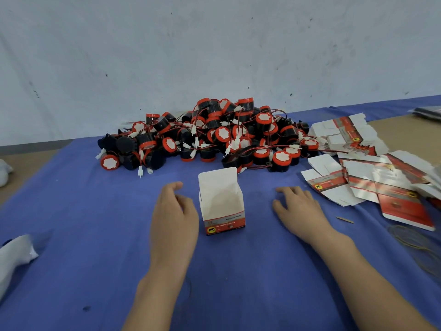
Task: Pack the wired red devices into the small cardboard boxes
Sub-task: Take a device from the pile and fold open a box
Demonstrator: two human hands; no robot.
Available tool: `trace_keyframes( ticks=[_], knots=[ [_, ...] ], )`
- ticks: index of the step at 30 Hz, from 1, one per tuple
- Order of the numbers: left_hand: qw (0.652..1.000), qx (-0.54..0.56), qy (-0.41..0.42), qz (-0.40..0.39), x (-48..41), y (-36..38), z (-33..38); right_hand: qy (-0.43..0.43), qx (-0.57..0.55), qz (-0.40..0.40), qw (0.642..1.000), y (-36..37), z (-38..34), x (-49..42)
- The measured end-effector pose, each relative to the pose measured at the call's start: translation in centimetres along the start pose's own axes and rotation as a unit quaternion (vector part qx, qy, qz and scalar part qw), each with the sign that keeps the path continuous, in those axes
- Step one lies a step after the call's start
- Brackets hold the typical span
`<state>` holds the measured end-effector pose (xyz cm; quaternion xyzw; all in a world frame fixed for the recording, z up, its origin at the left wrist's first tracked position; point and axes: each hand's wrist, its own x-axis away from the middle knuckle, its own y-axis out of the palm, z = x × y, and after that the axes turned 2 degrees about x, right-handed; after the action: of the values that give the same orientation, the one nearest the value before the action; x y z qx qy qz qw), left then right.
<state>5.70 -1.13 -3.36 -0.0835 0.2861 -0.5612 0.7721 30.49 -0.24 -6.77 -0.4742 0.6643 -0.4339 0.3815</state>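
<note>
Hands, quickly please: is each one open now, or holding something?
Left hand: open, holds nothing.
Right hand: open, holds nothing.

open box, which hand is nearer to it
Left. The left hand lies right beside the open box, on its left; the right hand rests clearly apart on its right.

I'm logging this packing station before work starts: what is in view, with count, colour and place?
Small cardboard box: one, white with red and grey print, upright, top open, centre.
Round wired devices: heap, too many to count, red and black with white connectors, behind the box.
Flat cardboard box blanks: loose spread, white and red, right.
Cloth: one, blue, under everything.
Thin stick: one, tan, right.
Elastic loops: count unclear, yellowish, near right edge.
Crumpled plastic bag: one, white, left edge.
Left hand: relaxed, empty, left of box.
Right hand: flat, empty, right of box.
</note>
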Motion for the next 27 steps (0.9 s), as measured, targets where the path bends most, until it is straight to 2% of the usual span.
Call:
trace_keyframes(
  ticks=[3,7,10,12,14,18,21,24,27],
  knots=[
    [0.996,-0.003,-0.080,-0.042,-0.2,-0.5,-0.9,0.021,-0.019,0.024,0.999,-0.7,-0.5,-2.3],
    [0.996,0.009,-0.086,-0.039,-0.5,-0.6,-1.1,0.019,-0.075,0.116,0.990,-0.9,-1.1,-6.5],
    [0.996,0.005,-0.079,-0.031,-1.0,-0.5,-1.0,0.062,-0.096,0.091,0.989,-0.9,-1.0,-9.9],
    [0.997,0.006,-0.075,-0.023,-1.2,-0.5,-0.9,0.062,-0.065,0.066,0.994,-0.5,-0.5,-11.2],
    [0.997,0.011,-0.068,-0.015,-1.4,-0.5,-0.8,0.048,-0.036,0.076,0.995,-0.2,-0.2,-11.5],
    [0.998,0.036,-0.051,0.016,-1.7,-0.4,-0.6,0.064,-0.055,0.102,0.991,-0.4,-1.0,-9.7],
    [0.997,0.053,-0.010,0.052,-1.6,-0.1,0.2,0.093,-0.088,0.154,0.980,-1.3,-1.0,-6.5],
    [0.990,0.062,0.105,0.073,-0.6,0.1,1.7,0.136,-0.128,0.184,0.965,-4.0,-0.9,-2.9],
    [0.973,0.055,0.217,0.064,1.2,0.7,3.0,0.097,-0.172,0.234,0.952,-6.9,-1.3,1.5]
  ],
)
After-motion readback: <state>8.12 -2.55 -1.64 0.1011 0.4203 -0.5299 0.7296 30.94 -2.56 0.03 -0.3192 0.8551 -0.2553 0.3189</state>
